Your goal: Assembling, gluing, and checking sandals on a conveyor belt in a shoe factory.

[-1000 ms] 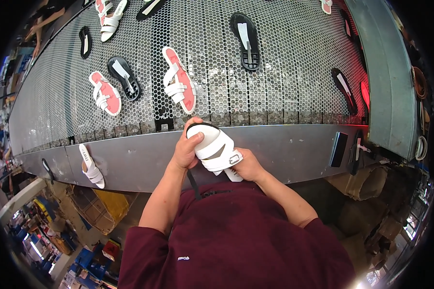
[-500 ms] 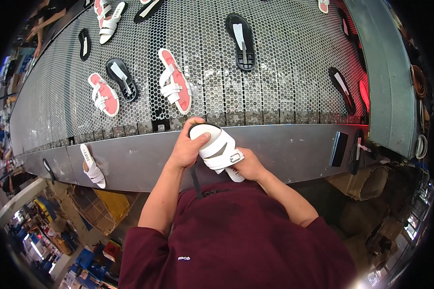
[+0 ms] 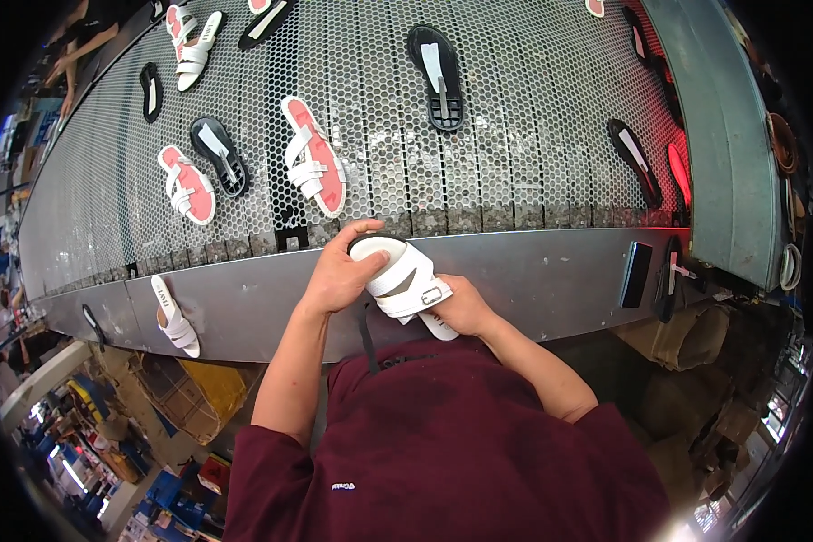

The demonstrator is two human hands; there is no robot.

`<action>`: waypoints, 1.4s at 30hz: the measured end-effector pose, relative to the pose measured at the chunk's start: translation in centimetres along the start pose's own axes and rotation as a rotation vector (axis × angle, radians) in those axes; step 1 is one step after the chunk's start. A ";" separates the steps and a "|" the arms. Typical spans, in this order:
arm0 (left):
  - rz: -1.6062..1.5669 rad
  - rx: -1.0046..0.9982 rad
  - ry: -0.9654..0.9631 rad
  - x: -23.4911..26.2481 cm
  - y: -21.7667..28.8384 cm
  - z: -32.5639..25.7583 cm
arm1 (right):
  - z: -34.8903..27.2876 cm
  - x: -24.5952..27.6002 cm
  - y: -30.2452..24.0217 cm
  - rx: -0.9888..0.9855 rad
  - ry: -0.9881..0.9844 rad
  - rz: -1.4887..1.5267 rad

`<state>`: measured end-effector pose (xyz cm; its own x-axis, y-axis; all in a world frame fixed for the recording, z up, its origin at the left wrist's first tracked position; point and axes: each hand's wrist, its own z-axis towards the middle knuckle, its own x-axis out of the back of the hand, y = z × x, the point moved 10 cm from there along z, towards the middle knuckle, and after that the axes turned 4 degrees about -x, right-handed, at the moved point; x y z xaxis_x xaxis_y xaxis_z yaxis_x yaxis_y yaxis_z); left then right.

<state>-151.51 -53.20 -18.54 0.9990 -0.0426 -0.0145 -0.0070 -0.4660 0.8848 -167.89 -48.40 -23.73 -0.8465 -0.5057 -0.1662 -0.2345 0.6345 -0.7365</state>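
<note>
Perforated grey conveyor (image 3: 515, 135) carries pink sandals (image 3: 313, 167) and black soles (image 3: 438, 77).

Dark maroon short-sleeved shirt, small pale mark on chest; thin dark strap at neck; forearms bare; left hand (image 3: 339, 275), right hand (image 3: 461, 309) ungloved.

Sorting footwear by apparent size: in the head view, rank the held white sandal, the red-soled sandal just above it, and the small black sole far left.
1. White sandal, nearest the camera
2. Red-soled sandal
3. Black sole

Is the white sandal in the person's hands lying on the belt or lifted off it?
Lifted: left hand and right hand hold the white sandal over the grey ledge.
</note>
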 end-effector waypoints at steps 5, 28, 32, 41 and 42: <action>0.180 0.083 -0.018 0.0 0.1 -0.2 | -0.1 0.3 0.0 0.004 -0.008 -0.082; 0.239 0.081 0.057 -1.5 -5.1 -0.9 | -1.3 4.6 -2.0 -0.051 -0.074 -0.714; 0.146 0.062 0.134 -0.3 -7.7 -0.2 | -3.0 9.0 1.0 -0.217 0.062 -0.722; 0.783 -0.460 0.334 -2.2 -0.5 -2.9 | -3.8 11.4 4.3 -0.285 0.184 -0.314; 0.782 -0.463 0.323 -3.4 1.3 -2.8 | -4.0 11.4 4.4 -0.291 0.169 -0.329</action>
<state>-154.83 -51.13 -16.04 0.6838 0.0845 0.7248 -0.7267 -0.0115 0.6869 -180.47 -49.05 -26.26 -0.7650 -0.6206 0.1721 -0.6073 0.6062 -0.5136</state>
